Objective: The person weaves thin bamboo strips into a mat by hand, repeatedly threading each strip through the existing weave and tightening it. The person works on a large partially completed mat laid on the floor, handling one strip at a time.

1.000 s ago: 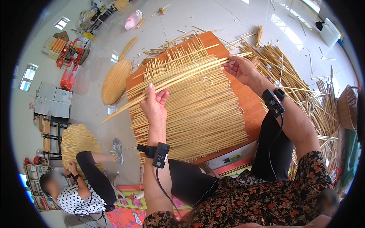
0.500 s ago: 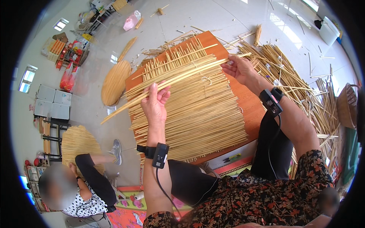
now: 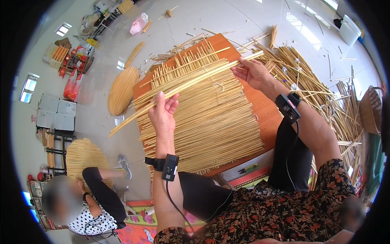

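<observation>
Your bare L hand (image 3: 163,116) is near ctr of view, palm turned mostly up, thumb (image 3: 160,99) pointing away from you, fingers (image 3: 174,106) curled beside it in a light grip. Your bare L forearm (image 3: 165,199) runs nearly straight up from the lower edge, wrist approx in line w/ it. Your bare R hand (image 3: 254,73) is farther fwd & to the R, pinching at the fingertips, other fingers loosely bent. Your bare R forearm (image 3: 319,128) angles in from lower R, elbow bent

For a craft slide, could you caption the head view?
Left hand and right hand holding long straw-coloured stalks over a layer of similar stalks on a reddish-brown board.
</observation>
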`<state>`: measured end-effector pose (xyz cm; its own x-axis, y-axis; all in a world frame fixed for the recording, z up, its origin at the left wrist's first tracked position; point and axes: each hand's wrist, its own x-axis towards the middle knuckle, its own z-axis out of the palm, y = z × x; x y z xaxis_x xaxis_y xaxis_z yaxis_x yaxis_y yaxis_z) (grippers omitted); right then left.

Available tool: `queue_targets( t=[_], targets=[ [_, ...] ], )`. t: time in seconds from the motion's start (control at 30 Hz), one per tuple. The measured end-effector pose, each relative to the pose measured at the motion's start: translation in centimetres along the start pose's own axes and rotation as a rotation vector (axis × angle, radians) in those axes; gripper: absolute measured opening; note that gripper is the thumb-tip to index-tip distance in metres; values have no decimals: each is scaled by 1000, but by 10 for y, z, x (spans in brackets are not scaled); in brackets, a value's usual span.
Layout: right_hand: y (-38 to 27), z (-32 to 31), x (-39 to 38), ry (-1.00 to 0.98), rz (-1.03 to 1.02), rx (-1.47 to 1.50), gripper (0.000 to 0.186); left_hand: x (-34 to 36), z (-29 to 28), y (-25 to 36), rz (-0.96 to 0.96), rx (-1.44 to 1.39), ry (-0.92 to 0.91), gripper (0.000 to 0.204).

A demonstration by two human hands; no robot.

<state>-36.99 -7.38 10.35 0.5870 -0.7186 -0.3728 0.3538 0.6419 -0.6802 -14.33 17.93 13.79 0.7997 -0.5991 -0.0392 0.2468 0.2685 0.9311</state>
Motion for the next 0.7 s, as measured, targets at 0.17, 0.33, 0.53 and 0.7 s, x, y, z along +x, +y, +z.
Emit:
queue_targets(
  t=[0.17, 0.33, 0.53, 0.7],
  targets=[
    [0, 0, -1, -14, -25, -24, 19, 3, -3, -5, 4, 8, -9, 25],
    [3, -7, 8, -49, -58, -75, 23, 1, -6, -8, 4, -44, -12, 21],
    [2, -26, 20, -73, -47, -107, 19, 3, -10, -3, 55, -58, -44, 22],
    [9, -18, 18, -40, -23, -123, 18, 4, -18, 0, 112, -96, -27, 21]
  ],
)
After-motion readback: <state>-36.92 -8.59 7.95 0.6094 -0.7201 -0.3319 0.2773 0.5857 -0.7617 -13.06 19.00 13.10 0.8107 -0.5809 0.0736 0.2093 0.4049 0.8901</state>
